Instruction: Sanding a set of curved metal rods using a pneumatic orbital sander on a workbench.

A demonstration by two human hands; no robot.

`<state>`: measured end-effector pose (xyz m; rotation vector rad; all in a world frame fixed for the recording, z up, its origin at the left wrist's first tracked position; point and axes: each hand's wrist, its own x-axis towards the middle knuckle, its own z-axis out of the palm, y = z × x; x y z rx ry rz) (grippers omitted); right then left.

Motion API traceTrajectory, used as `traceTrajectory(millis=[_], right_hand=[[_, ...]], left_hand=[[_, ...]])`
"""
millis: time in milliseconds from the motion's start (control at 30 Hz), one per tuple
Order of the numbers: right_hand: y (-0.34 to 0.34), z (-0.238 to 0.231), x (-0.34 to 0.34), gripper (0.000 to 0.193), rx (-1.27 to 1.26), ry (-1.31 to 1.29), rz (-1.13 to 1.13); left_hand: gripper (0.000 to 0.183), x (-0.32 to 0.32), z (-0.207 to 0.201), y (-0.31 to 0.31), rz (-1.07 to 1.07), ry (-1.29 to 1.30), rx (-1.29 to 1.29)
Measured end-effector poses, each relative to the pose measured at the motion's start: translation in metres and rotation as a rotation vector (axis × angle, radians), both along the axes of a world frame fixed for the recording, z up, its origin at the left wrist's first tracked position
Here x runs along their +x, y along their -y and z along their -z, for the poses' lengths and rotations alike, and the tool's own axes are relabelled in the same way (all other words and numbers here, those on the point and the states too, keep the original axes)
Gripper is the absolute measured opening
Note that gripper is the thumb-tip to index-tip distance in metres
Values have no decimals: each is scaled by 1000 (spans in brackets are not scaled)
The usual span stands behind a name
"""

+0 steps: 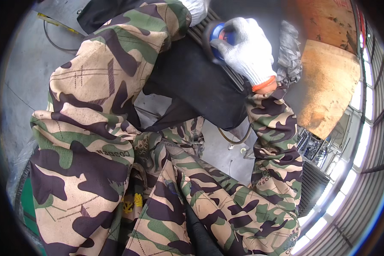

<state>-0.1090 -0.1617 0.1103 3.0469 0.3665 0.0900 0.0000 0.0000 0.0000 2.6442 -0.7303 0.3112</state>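
Observation:
My right hand (248,46), in a white knit glove with an orange cuff, is closed round a blue palm sander (218,39). The sander's dark round edge looks blurred. Beneath it runs a ribbed bundle of long grey metal bars (233,76), lying at a slant across a black cloth (192,72). My left hand (197,9), also in a white glove, shows only in part at the top edge near the far end of the bars; its fingers are out of sight. Camouflage sleeves cover both my arms.
Crumpled grey plastic or foil (289,53) lies right of my right hand. Beyond it stand worn wooden boards (328,85). A hose (234,141) curves below the black cloth. Metal racking (313,147) is at the right, and a yellow-marked bar (59,23) lies upper left.

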Motion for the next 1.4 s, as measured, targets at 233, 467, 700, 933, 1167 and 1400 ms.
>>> traceTrajectory(millis=[233,467,700,933,1167,1400], right_hand=[[16,15,7,34,77,34,44],[-9,19,13,33,102,116,-94],[1,12,20,35,40,120,-29],[-17,15,26,34,88,82,-54],[-16,15,24,36,64,119,-90],[-9,16,26,37,33,114,-54]], left_hand=[[59,14,-29,-37,244,-19,49],[63,23,2,-41,-23,79,-4],[63,15,2,-30,11,50,-42],[64,25,5,-29,-22,52,14],[63,25,1,-24,-20,5,-54],[63,22,8,-23,20,76,-70]])
